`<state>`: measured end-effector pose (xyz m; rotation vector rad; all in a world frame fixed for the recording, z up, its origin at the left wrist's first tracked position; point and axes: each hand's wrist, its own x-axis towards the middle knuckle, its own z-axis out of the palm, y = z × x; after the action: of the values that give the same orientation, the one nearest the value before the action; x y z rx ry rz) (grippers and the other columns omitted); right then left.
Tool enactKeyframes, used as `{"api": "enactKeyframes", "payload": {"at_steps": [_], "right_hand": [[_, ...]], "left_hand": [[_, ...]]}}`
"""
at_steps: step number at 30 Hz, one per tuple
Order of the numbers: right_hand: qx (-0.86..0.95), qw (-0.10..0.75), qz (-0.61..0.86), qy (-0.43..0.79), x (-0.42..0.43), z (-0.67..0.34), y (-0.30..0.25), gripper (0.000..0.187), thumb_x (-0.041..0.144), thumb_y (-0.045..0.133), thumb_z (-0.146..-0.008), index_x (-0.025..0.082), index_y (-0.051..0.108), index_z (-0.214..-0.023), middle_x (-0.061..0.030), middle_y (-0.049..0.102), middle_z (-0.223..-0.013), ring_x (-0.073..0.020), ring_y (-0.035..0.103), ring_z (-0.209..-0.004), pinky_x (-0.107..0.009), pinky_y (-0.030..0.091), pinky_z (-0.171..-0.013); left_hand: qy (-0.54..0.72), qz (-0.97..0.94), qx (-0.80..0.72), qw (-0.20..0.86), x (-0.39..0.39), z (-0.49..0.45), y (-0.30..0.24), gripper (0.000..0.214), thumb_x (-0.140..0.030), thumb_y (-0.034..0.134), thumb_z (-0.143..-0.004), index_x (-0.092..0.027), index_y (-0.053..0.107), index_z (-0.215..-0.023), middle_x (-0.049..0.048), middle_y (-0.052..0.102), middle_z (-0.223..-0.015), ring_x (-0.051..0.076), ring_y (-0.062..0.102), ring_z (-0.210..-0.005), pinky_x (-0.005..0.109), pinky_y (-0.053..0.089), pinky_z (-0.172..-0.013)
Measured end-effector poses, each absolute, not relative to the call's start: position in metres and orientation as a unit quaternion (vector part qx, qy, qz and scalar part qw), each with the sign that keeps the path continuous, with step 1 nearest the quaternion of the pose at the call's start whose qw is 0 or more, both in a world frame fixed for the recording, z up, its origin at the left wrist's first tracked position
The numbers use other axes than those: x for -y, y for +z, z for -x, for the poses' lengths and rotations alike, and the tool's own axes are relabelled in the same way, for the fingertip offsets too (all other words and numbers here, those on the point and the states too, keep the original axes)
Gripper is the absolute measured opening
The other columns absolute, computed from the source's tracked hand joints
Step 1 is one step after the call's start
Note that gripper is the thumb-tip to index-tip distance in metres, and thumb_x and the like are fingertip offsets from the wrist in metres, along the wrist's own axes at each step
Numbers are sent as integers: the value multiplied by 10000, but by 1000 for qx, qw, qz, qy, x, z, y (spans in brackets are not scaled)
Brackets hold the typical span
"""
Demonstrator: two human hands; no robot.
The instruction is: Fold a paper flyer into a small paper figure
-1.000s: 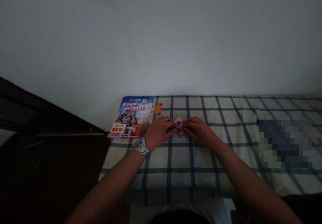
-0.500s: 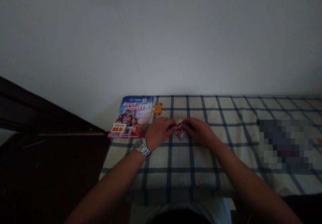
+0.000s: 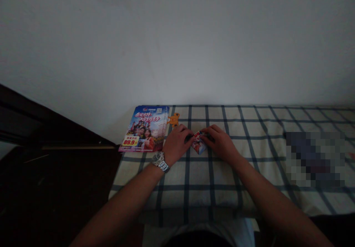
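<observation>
The inspection found a small folded piece of printed paper or card (image 3: 199, 146), in red, white and blue, lying at the middle of the blue-checked bedding (image 3: 219, 191), its lower end resting on the cloth. The left hand (image 3: 176, 144) and right hand (image 3: 219, 142) closed on it from opposite sides, with the fingers curled inward and the fingertips (image 3: 191, 137) meeting its upper part, so that it appeared pinched between them; the dim light and the fingers hid the exact contact. A steel wristwatch (image 3: 160, 161) was worn on the left wrist. A stack of glossy leaflets (image 3: 143, 128) and an orange bear-shaped cut-out (image 3: 174, 120) lay beyond the left hand, and a pixelated, unidentifiable patch (image 3: 314, 159) lay well to the right. The folded piece was judged very light and only moderately stiff, liable to crease or spring open at its folds, with a possibly slippery printed face. Light pressure at opposite folded edges, near its exposed lower body, was judged the safest hold.
</observation>
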<state>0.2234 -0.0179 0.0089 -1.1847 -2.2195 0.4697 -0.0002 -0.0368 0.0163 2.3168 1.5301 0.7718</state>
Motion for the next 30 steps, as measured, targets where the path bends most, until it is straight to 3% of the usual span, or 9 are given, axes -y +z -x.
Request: {"api": "enactKeyframes", "payload": {"at_steps": [20, 30], "right_hand": [[843, 259, 447, 152, 19, -220, 8, 164, 279, 586, -1016, 236, 727, -1088, -63, 654, -1023, -190, 660, -853, -337, 539, -763], [845, 272, 449, 102, 18, -216, 8, 151, 347, 658, -971, 225, 724, -1030, -89, 668, -975, -266, 587, -906, -433, 505, -834]], "left_hand": [[265, -787, -541, 135, 32, -4, 10, 164, -356, 641, -976, -206, 706, -957, 46, 630, -990, 212, 611, -956, 374, 508, -852], [265, -792, -534, 132, 33, -5, 12, 147, -332, 651, -972, -194, 700, -954, 47, 612, -984, 213, 599, -957, 371, 500, -844]]}}
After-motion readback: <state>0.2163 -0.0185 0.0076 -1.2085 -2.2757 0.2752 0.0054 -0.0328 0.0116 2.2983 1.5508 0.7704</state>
